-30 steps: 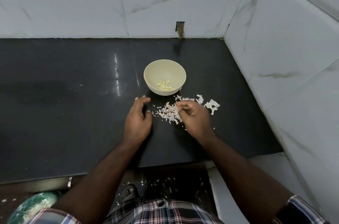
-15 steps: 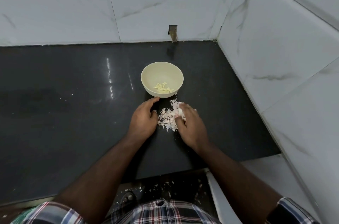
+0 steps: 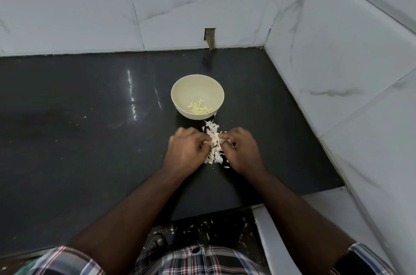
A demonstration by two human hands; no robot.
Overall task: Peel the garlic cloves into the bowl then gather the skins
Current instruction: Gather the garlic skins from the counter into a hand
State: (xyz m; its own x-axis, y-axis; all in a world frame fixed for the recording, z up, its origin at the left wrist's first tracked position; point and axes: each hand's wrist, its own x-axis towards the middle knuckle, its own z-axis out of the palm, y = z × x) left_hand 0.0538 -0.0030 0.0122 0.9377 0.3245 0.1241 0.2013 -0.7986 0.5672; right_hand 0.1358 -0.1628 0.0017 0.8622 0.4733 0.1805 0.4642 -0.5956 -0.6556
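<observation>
Your left hand (image 3: 188,150) and right hand (image 3: 242,152) sit side by side just below the centre of the frame, knuckles up, on the black countertop (image 3: 90,139). Both have their fingers curled inward against the heap of garlic skins (image 3: 213,144) that lies between them, so each hand is closed around part of the heap from its own side. The fingertips themselves are tucked under and hidden, so you cannot see how much each hand actually has hold of.

The skins form a narrow pale pile whose long axis runs up and down the frame, from a loose fan of flakes near the bowl to a ragged end between your wrists. One small flake lies apart at the lower right of the pile, just beside your right hand.

The cream bowl (image 3: 180,92) stands upright directly above the pile, near the middle of the frame, with the top flakes almost touching its base. Inside it, the peeled garlic cloves (image 3: 199,107) lie in a small cluster on the lower right of the bowl's floor, pointing in mixed directions.

More skin scraps are scattered on the dark floor (image 3: 202,229) at the bottom centre, below the counter edge, above your checked shirt (image 3: 191,261). White marble-look wall tiles (image 3: 337,72) fill the top and right of the frame.
</observation>
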